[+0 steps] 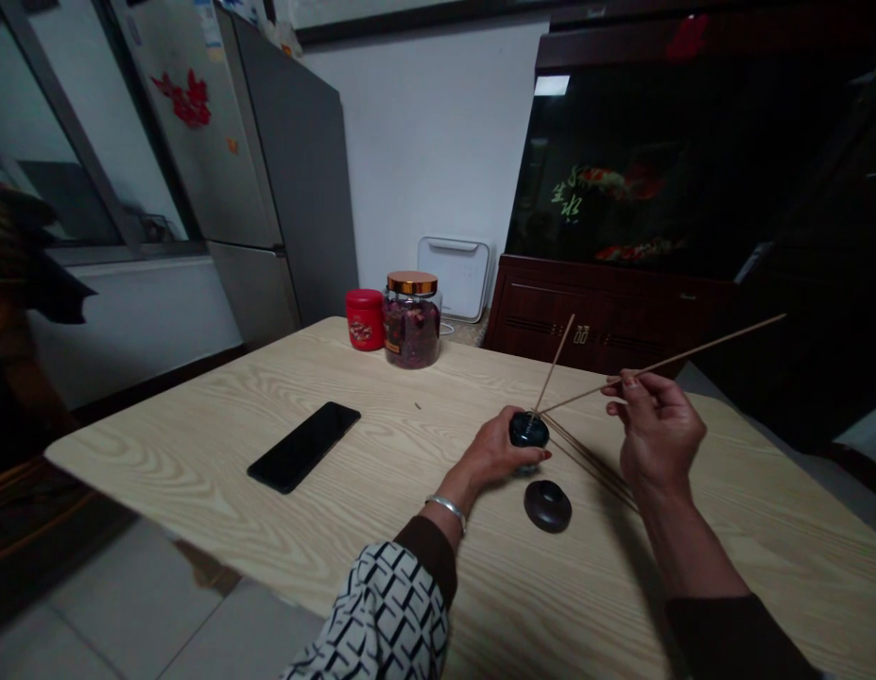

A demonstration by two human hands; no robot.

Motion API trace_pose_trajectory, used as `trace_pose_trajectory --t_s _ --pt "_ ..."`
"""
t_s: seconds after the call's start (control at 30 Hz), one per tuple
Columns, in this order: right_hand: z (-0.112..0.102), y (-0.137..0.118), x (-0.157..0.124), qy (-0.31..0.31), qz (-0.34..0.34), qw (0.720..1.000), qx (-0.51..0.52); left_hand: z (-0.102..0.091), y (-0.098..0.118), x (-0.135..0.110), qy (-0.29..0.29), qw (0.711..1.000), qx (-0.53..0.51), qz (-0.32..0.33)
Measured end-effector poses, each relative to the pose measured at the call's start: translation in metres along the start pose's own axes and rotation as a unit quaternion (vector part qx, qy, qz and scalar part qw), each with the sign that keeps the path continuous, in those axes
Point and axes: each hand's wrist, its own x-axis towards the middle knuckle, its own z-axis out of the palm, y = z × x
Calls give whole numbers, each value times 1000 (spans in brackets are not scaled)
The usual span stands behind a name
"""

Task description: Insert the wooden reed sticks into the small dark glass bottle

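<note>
My left hand [495, 451] is wrapped round a small dark round holder [529, 430] on the light wooden table [338, 529]. One thin stick [555, 364] stands slanted in the holder. My right hand [654, 425] pinches a second long thin stick [699, 352], whose near tip reaches the holder's top. A dark round lid-like piece [547, 504] lies on the table just in front of the holder. More thin sticks [594, 463] lie flat on the table between my hands.
A black phone [304, 446] lies on the table's left half. A red tin [365, 319] and a glass jar with a gold lid [412, 319] stand at the far edge. Behind are a fridge [267, 161], a white box [455, 276] and a dark cabinet with a fish tank [622, 189].
</note>
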Motion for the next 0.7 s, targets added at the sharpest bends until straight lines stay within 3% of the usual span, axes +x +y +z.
trace_pose_trajectory --t_s 0.2,0.47,0.63,0.7 --pt "8 3 -9 -90 -37 993 -70 1 -1 1 3 1000 10 -4" --pt "12 22 -23 -254 40 944 -205 0 1 0 -1 1000 2 11" --pt "-20 33 -4 -264 52 922 -278 1 1 0 7 1000 -12 2" --pt "-41 39 6 -262 30 882 -391 2 0 0 3 1000 -21 -8"
